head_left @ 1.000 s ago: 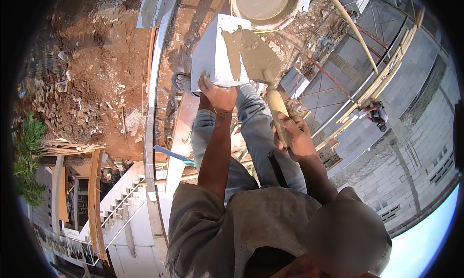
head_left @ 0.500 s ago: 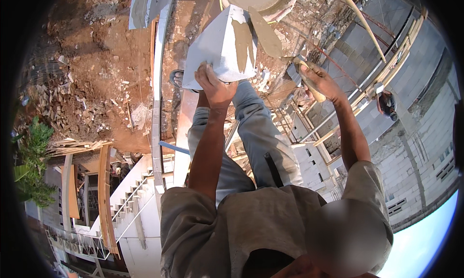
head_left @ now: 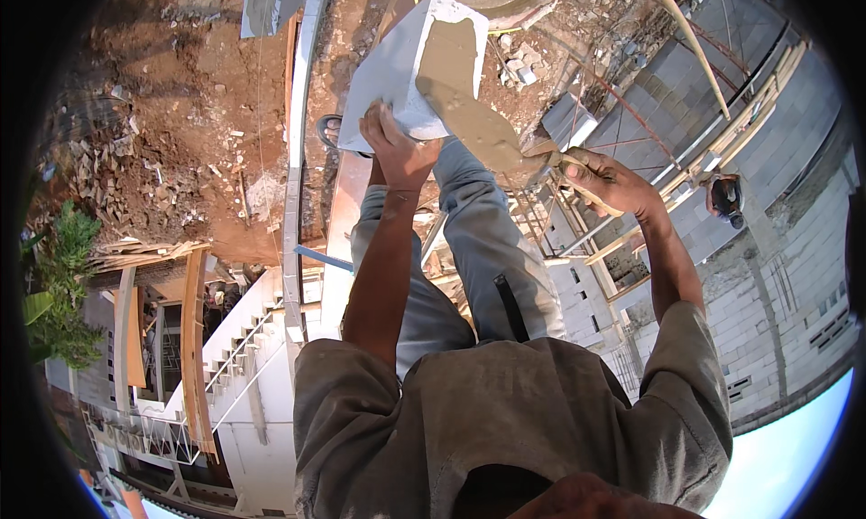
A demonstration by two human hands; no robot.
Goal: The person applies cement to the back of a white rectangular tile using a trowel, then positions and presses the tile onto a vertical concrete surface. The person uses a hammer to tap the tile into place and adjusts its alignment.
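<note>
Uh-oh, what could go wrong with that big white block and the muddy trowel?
The white block might slip: only the left hand is on it, at the near end. It could then hurt the foot in an open sandal beside it.

Wet-looking mortar might drip off the trowel, which the right hand holds by its handle, and mess up the trousers close by.

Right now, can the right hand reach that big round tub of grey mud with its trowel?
Probably yes: the tub shows just beyond the white block, and the space right of the block looks free for the trowel in the right hand. Depth is hard to judge, though.
</note>
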